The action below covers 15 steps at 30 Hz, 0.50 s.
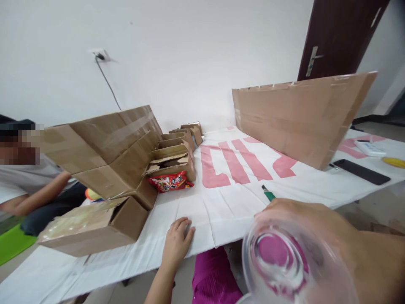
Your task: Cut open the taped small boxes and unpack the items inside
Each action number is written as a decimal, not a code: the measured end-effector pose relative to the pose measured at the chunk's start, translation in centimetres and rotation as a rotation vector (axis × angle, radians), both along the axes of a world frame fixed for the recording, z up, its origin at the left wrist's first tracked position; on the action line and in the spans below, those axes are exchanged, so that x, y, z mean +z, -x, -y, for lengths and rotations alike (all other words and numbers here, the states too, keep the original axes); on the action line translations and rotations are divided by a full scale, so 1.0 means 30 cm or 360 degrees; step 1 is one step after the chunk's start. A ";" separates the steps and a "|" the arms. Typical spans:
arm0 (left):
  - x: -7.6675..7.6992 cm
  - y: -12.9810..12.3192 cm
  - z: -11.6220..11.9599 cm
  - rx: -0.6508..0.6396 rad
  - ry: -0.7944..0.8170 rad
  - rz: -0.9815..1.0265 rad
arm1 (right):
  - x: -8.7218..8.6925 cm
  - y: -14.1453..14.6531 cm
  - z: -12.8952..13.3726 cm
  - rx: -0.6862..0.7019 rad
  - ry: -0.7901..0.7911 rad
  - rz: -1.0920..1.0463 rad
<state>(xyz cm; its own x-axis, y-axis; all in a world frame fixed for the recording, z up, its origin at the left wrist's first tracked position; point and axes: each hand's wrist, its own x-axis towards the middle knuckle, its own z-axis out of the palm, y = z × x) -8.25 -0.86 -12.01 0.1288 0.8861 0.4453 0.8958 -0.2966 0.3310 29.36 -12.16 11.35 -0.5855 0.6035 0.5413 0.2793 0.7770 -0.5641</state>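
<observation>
Close to the camera at the lower right, my right hand [319,219] is wrapped round a clear plastic cup [278,257]. The cup is tilted, and purple cloth shows through it. Just beyond this hand a green tool with a dark tip [268,193] pokes out; whether it lies on the table or touches the hand I cannot tell. My left hand [178,238] rests on the white cloth at the table's near edge, fingers slightly bent and nothing in them. A red snack packet [171,181] lies farther off, against a row of open cardboard boxes [174,156].
A tall cardboard panel [107,143] and a closed box [98,228] stand left, near a seated person [47,190]. Another cardboard panel [294,114] stands right. By it lie a black phone-like slab [362,171], a white device [370,147] and a yellow object [394,162].
</observation>
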 end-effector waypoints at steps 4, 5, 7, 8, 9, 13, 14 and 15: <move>-0.006 0.010 -0.003 -0.0033 0.0002 -0.0042 | -0.114 -0.101 -0.058 -0.0584 0.0240 -0.0207; -0.009 0.011 -0.004 -0.0038 0.0000 -0.0053 | -0.149 -0.140 -0.085 -0.0733 0.0280 -0.0309; -0.013 0.014 -0.006 -0.0042 -0.0009 -0.0070 | -0.220 -0.233 -0.148 -0.1067 0.0372 -0.0462; -0.015 0.015 -0.008 -0.0044 -0.0012 -0.0076 | -0.256 -0.287 -0.181 -0.1250 0.0416 -0.0498; -0.017 0.016 -0.009 -0.0047 -0.0016 -0.0081 | -0.291 -0.345 -0.214 -0.1469 0.0423 -0.0530; -0.021 0.018 -0.012 -0.0052 -0.0032 -0.0106 | -0.429 -0.591 -0.314 -0.2111 0.0470 -0.0358; -0.022 0.018 -0.012 -0.0052 -0.0039 -0.0113 | -0.458 -0.647 -0.331 -0.2218 0.0521 -0.0172; -0.023 0.019 -0.012 -0.0054 -0.0045 -0.0118 | -0.483 -0.698 -0.345 -0.2355 0.0546 0.0010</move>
